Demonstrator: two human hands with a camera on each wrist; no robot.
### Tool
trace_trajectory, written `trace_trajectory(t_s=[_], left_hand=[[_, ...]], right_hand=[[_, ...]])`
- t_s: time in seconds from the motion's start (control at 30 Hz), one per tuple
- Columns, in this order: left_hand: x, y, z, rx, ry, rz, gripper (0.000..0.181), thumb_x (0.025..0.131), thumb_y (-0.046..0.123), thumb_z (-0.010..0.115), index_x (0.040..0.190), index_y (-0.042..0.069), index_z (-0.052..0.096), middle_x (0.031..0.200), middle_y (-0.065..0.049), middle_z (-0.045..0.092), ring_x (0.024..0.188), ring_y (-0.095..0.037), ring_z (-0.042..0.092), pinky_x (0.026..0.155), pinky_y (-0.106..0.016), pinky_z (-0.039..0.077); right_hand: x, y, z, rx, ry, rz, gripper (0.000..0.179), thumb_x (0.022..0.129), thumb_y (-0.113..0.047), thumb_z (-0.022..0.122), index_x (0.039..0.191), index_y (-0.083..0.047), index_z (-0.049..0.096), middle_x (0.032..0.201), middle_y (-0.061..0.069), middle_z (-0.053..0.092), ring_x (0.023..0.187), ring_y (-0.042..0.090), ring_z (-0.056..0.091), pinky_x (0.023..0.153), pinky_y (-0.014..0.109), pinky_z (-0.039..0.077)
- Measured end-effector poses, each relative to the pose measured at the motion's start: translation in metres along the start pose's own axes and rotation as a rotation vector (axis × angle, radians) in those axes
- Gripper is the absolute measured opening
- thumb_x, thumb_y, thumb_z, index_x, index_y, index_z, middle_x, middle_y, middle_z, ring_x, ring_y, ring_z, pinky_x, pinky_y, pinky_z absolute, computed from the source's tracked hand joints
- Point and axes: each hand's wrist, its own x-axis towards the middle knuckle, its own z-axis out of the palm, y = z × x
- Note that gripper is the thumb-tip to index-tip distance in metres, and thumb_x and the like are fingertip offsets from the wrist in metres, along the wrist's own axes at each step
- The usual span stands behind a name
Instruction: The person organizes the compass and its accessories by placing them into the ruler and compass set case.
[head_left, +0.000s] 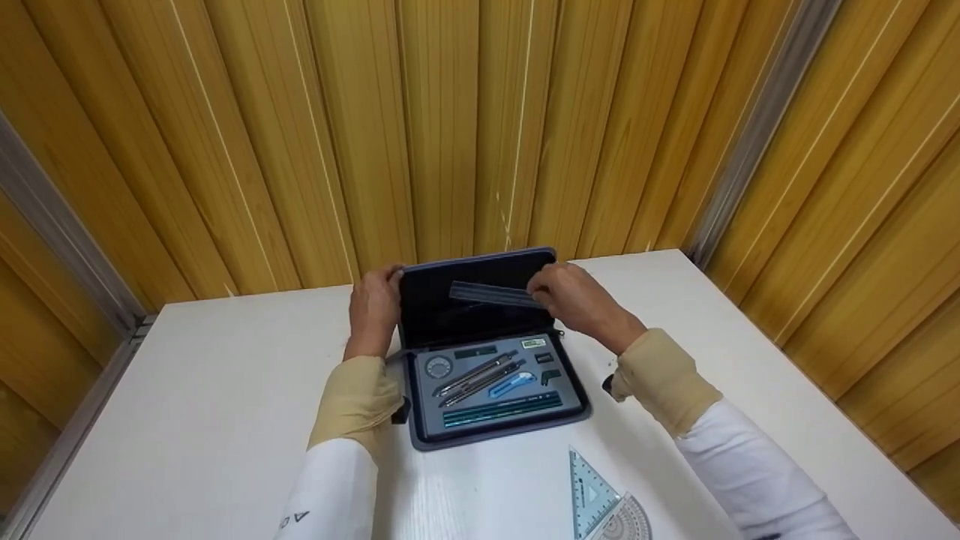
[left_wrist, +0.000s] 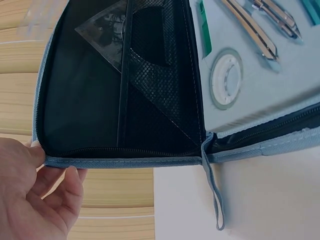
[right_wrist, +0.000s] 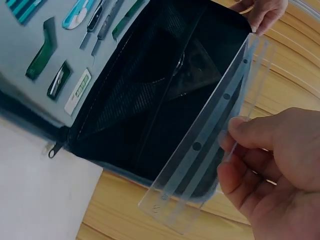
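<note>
A dark blue zip case stands unfolded on the table, its lid (head_left: 431, 315) raised and its grey insert (head_left: 495, 427) lying flat. My left hand (head_left: 373, 306) grips the lid's upper left edge, thumb on the inner side. Between thumb and fingers my right hand (head_left: 574, 296) pinches a clear ruler (right_wrist: 200, 145), which is in front of the lid's black lining. Inside the lid, a mesh pocket (left_wrist: 150, 75) partly covers a clear set square (left_wrist: 102, 32). The insert carries pencils (head_left: 502, 410), a blue cutter (head_left: 512, 384), compass-like metal tools (head_left: 476, 375), a white eraser (head_left: 533, 343) and a round dial-like piece (head_left: 438, 366).
In front of the case, a clear blue triangle (head_left: 589, 487) and a protractor (head_left: 628, 520) lie overlapping on the white table (head_left: 247, 412). A wood-patterned wall (head_left: 442, 150) rises right behind the table. A strap (left_wrist: 214, 185) hangs from the case's side.
</note>
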Motion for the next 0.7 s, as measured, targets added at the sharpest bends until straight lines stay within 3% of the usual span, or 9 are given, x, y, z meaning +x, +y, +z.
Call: trace_trajectory(t_s=[0.33,0.7], left_hand=[[-0.002,0.000,0.002,-0.022,0.001,0.004,0.029,0.109,0.016,0.053,0.128,0.006,0.073,0.125,-0.015,0.071,0.115,-0.031,0.066,0.097,-0.048,0.050],[-0.006,0.003,0.007,-0.050,-0.003,0.012,0.027,0.108,0.017,0.055,0.125,0.009,0.075,0.126,-0.012,0.072,0.118,-0.030,0.065,0.099,-0.046,0.050]], right_hand=[[0.035,-0.003,0.023,0.075,0.073,-0.070,0.012,0.097,0.000,0.069,0.102,-0.003,0.079,0.102,0.011,0.074,0.099,0.025,0.068,0.089,0.041,0.055],[0.043,0.011,0.041,0.147,0.057,-0.053,0.011,0.095,0.000,0.071,0.100,-0.003,0.080,0.103,0.009,0.077,0.100,0.024,0.071,0.088,0.040,0.057]])
